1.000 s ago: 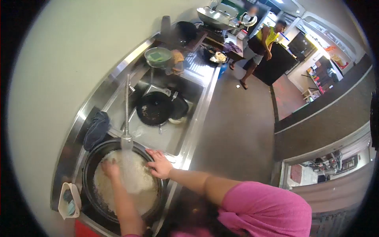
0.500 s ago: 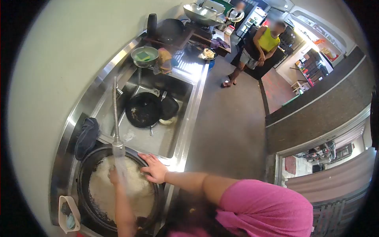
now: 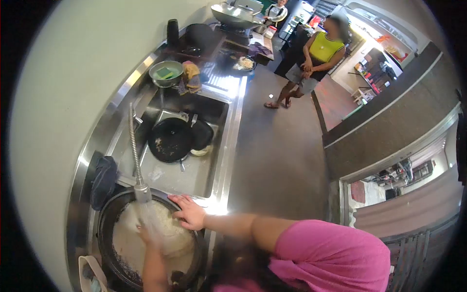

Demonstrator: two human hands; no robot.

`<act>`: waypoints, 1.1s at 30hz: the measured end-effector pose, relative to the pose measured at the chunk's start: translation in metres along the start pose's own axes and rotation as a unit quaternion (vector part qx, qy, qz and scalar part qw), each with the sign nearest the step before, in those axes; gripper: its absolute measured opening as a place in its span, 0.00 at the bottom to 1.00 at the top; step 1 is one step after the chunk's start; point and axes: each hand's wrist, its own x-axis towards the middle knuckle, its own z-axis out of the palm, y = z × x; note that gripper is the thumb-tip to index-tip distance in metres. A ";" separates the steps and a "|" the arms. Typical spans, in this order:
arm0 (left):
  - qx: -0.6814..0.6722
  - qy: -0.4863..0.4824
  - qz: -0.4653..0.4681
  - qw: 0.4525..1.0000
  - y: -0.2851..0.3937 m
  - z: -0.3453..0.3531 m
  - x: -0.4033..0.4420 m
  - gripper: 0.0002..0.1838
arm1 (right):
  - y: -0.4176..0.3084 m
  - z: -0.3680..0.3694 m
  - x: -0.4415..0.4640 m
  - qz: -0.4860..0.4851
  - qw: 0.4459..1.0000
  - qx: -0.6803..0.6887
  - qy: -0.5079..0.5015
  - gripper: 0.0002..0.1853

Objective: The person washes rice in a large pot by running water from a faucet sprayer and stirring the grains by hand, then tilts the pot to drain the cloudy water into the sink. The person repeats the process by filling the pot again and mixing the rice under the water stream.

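Note:
A large round black pot [image 3: 103, 246] holds cloudy water with what looks like white rice [image 3: 168, 225] in it. My left hand [image 3: 144, 235] reaches down into the pot, at the surface of the cloudy water; motion and the stream of water blur its fingers. My right hand [image 3: 190, 214] lies over the pot's right rim, its fingers spread and holding nothing. From a flexible metal faucet [image 3: 136, 160], water pours into the pot close to my left hand.
Beyond the pot, a steel sink [image 3: 160, 179] contains a black frying pan [image 3: 170, 139] and other dishes. A dark cloth [image 3: 103, 182] hangs left of the pot; a beige holder [image 3: 90, 272] stands nearer. A green-sponge bowl [image 3: 166, 74] sits behind. Two people are farther back, one in a yellow top [image 3: 325, 47].
My left hand has moved slightly down and toward me inside the pot, while the right stays on the rim. The view has shifted a little. The person in yellow has turned.

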 end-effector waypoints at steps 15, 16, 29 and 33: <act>0.277 -0.114 0.021 0.954 -0.020 0.153 0.019 0.44 | 0.000 0.000 -0.006 0.004 1.000 0.005 0.003 0.18; 0.277 -0.116 0.025 0.954 -0.030 0.176 0.030 0.44 | 0.001 0.001 -0.005 0.000 1.000 0.005 0.002 0.18; 0.058 -0.119 0.083 0.988 -0.011 0.050 0.000 0.21 | 0.007 0.004 -0.003 0.005 1.000 0.007 -0.002 0.18; 0.112 -0.100 0.059 0.987 -0.030 0.081 0.061 0.22 | 0.008 0.004 -0.006 -0.001 1.000 0.016 -0.003 0.19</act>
